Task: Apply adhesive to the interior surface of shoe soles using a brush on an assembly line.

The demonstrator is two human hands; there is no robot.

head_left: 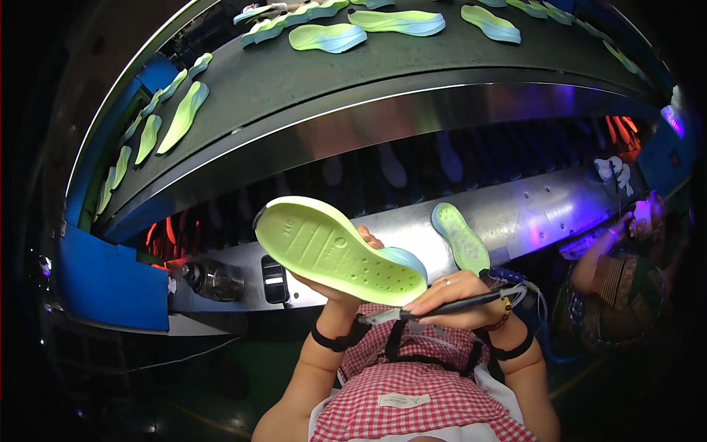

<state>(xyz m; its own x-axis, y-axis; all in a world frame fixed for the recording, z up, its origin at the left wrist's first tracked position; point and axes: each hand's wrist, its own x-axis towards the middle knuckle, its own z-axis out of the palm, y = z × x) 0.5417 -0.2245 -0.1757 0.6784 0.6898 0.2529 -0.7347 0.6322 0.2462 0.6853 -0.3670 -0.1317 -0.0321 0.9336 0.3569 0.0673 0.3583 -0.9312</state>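
Observation:
A yellow-green shoe sole (324,239) with a pale blue side is tilted up in front of me, its holed and ribbed face toward me. My left hand (333,292) is closed around it from behind; a few fingertips show past its far edge. My right hand (460,295) grips a slim black-handled tool (449,304) with a pale, flat tip, held across the near end of the sole. Its fingers touch or nearly touch the sole's edge. Whether the tip is bristle or blade, I cannot tell. A second sole (462,239) lies on the metal ledge beyond my right hand.
A conveyor belt (287,88) carrying several soles curves across the far side. On the metal ledge (515,214) stand a dark transparent jar (213,280) and a black switch box (275,280). Soles sit under purple light below the belt. At right, another person's arm (593,258) reaches in.

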